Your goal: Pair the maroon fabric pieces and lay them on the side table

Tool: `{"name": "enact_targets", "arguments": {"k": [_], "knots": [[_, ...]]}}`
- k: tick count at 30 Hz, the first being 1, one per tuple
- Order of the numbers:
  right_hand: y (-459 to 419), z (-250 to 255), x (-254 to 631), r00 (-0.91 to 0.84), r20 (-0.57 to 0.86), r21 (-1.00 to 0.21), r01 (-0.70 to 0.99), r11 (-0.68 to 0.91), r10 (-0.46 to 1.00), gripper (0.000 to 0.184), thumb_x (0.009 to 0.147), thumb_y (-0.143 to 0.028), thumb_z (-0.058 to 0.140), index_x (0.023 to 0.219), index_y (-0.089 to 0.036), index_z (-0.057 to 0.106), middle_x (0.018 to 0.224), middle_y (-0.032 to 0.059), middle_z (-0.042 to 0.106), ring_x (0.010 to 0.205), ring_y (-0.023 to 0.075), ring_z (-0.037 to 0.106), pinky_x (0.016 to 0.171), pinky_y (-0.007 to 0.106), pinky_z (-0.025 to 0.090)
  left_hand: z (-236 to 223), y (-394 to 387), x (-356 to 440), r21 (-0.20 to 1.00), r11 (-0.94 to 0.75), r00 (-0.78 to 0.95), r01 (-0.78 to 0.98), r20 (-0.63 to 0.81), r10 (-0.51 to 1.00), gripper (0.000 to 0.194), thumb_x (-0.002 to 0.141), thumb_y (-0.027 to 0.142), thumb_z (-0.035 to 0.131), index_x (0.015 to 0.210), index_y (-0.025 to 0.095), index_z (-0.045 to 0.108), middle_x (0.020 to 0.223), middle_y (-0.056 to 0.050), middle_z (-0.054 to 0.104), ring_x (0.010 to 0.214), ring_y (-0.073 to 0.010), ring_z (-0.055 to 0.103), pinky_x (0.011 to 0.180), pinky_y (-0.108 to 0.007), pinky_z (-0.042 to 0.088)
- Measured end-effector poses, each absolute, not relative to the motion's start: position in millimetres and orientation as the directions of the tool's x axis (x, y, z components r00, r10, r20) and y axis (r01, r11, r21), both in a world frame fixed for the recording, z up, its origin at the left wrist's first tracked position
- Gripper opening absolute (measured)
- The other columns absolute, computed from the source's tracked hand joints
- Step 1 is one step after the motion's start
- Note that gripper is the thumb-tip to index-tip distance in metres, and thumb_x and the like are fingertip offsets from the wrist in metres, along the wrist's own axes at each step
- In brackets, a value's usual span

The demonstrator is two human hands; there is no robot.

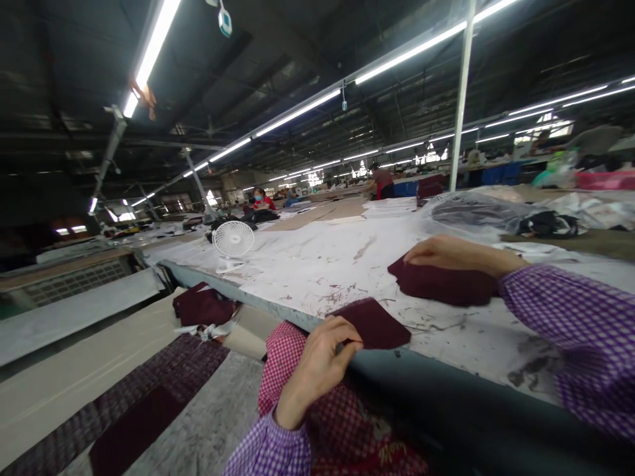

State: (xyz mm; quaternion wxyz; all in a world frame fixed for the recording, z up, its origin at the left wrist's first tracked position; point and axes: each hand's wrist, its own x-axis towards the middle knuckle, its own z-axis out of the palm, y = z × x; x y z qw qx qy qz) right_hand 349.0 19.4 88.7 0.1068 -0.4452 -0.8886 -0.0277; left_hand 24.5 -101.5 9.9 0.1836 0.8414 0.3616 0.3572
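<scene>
My left hand [320, 360] is at the near edge of the white worktable [322, 264]. Its fingers pinch the corner of a flat maroon fabric piece [376, 324] that lies on the edge. My right hand [449, 251] lies flat, fingers together, on top of a stack of maroon fabric pieces [444, 283] farther in on the table. Both arms wear purple checked sleeves. A red checked apron [342, 410] shows below my left hand.
A small white fan [233, 239] stands on the table to the left. More maroon pieces [202, 307] sit on a lower bench at the left. Plastic bags with dark cloth [496, 215] lie beyond my right hand. Other people work at far tables.
</scene>
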Motion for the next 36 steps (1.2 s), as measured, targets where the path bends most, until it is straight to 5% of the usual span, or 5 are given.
{"name": "enact_targets", "arguments": {"k": [5, 9, 12, 23, 36], "knots": [[-30, 77, 274, -0.846, -0.066, -0.358, 0.515, 0.779, 0.529, 0.028, 0.084, -0.032, 0.055, 0.103, -0.018, 0.070, 0.098, 0.0074, 0.068, 0.084, 0.0164, 0.062, 0.073, 0.024, 0.046, 19, -97, 30, 0.623, -0.661, 0.606, 0.419, 0.350, 0.714, 0.021, 0.086, 0.035, 0.056, 0.081, 0.021, 0.070, 0.083, -0.003, 0.067, 0.079, -0.0152, 0.059, 0.075, -0.029, 0.046], [-41, 70, 263, -0.852, -0.083, -0.320, 0.515, 0.796, 0.517, 0.026, 0.077, -0.019, 0.061, 0.101, -0.016, 0.070, 0.096, 0.0083, 0.065, 0.084, 0.0156, 0.060, 0.074, 0.024, 0.045, 10, -64, 40, 0.514, -0.502, 0.228, 0.696, 0.505, 0.832, 0.023, 0.085, 0.038, 0.056, 0.090, 0.018, 0.066, 0.090, -0.007, 0.064, 0.086, -0.0205, 0.055, 0.081, -0.036, 0.044], [-42, 70, 264, -0.845, -0.086, -0.281, 0.528, 0.801, 0.527, 0.027, 0.076, -0.016, 0.061, 0.101, -0.017, 0.069, 0.096, 0.0072, 0.063, 0.083, 0.0150, 0.059, 0.073, 0.024, 0.044, 3, -43, 52, 0.423, -0.404, 0.181, 0.811, 0.476, 0.860, 0.024, 0.081, 0.040, 0.060, 0.078, 0.016, 0.065, 0.086, -0.010, 0.062, 0.089, -0.0247, 0.053, 0.082, -0.039, 0.042], [-16, 67, 284, -0.618, 0.186, -0.226, 0.729, 0.646, 0.764, 0.023, 0.082, -0.023, 0.045, 0.075, -0.014, 0.065, 0.069, 0.0034, 0.064, 0.062, 0.0134, 0.054, 0.055, 0.023, 0.035, 14, -33, 81, 0.689, -0.390, 0.183, 0.610, 0.357, 0.916, 0.004, 0.074, 0.017, 0.065, 0.074, 0.019, 0.061, 0.074, 0.001, 0.064, 0.074, -0.0150, 0.057, 0.071, -0.027, 0.042], [-4, 53, 290, -0.651, 0.084, -0.235, 0.722, 0.650, 0.754, 0.025, 0.079, -0.024, 0.049, 0.086, -0.013, 0.070, 0.081, 0.0067, 0.070, 0.067, 0.0145, 0.060, 0.060, 0.022, 0.040, -3, -26, 89, 0.740, -0.423, 0.194, 0.524, 0.380, 0.905, 0.005, 0.073, 0.015, 0.065, 0.075, 0.019, 0.065, 0.075, 0.002, 0.066, 0.073, -0.0130, 0.056, 0.070, -0.024, 0.041]]}}
